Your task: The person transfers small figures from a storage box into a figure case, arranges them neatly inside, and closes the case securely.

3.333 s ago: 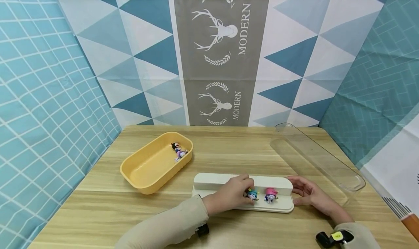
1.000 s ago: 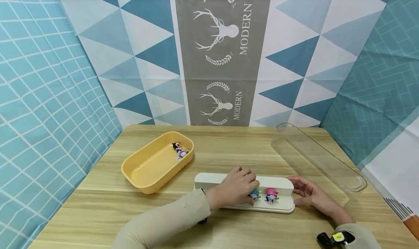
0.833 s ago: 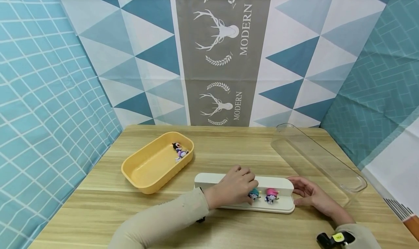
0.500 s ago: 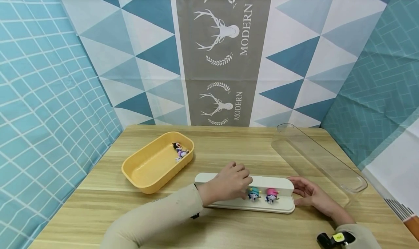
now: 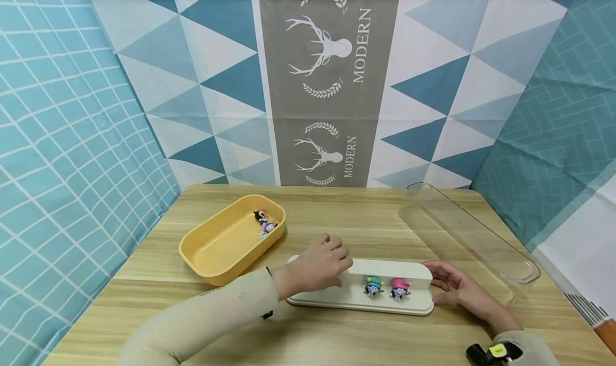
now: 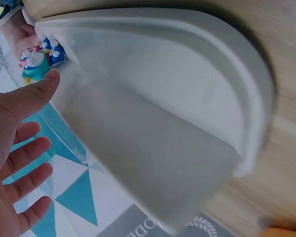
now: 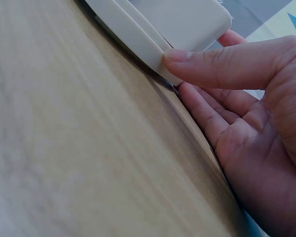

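Observation:
A white stepped display base lies on the wooden table. Two small figurines stand on its lower step toward the right: one with a teal hat, one with a pink hat. My left hand hovers over the left part of the base, fingers loosely bent and holding nothing. In the left wrist view its thumb and fingers are spread apart, with the teal-hatted figurine beyond the thumb. My right hand holds the base's right end; the right wrist view shows the thumb on its edge and fingers behind.
A yellow bin stands at the left, with a few figurines lying in its far right end. A long transparent cover lies at the right, behind my right hand. Patterned cloth hangs behind the table.
My left hand has let go of the teal-hatted figurine and moved left, away from it; the figurine now stands uncovered beside the pink-hatted one. My right hand stays at the base's end.

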`<act>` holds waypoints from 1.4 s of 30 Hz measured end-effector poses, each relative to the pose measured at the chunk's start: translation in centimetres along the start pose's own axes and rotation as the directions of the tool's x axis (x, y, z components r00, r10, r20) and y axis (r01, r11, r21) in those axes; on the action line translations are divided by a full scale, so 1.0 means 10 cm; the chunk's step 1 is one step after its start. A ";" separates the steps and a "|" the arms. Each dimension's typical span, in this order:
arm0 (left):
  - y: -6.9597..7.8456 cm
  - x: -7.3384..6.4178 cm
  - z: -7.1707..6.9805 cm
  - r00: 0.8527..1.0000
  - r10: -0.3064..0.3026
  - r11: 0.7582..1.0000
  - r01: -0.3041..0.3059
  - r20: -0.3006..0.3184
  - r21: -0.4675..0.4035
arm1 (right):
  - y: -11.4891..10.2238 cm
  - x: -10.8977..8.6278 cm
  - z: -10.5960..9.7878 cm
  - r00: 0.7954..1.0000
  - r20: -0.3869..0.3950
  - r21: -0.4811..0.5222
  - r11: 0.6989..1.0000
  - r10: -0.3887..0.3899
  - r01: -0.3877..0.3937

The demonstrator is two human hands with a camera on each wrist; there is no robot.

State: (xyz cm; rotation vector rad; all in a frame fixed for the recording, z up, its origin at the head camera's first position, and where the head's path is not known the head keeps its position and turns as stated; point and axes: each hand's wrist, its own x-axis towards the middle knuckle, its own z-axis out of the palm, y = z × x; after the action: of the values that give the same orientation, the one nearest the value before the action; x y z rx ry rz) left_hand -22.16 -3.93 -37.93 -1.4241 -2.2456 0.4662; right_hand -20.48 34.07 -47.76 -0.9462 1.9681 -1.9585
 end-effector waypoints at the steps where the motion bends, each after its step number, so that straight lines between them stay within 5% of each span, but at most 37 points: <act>1: -0.02 -0.02 0.00 1.000 -0.001 1.000 0.001 -0.002 0.003 | 0.00 0.00 0.00 1.000 0.000 0.002 1.000 0.002 -0.002; 25: -0.49 -0.38 -0.03 0.990 -0.070 0.992 0.082 -0.118 0.094 | 0.00 0.00 0.00 1.000 0.004 0.000 1.000 0.018 -0.018; 42: -0.94 -0.55 0.01 0.955 -0.241 0.969 0.246 -0.174 0.005 | 0.00 0.00 0.00 1.000 -0.005 -0.013 1.000 0.026 -0.026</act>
State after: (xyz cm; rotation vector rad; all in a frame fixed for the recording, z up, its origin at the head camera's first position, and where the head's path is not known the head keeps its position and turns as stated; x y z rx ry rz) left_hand -27.36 -12.81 -34.31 -1.1084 -2.2258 0.2784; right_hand -20.46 34.10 -47.75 -0.9158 1.9880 -1.9384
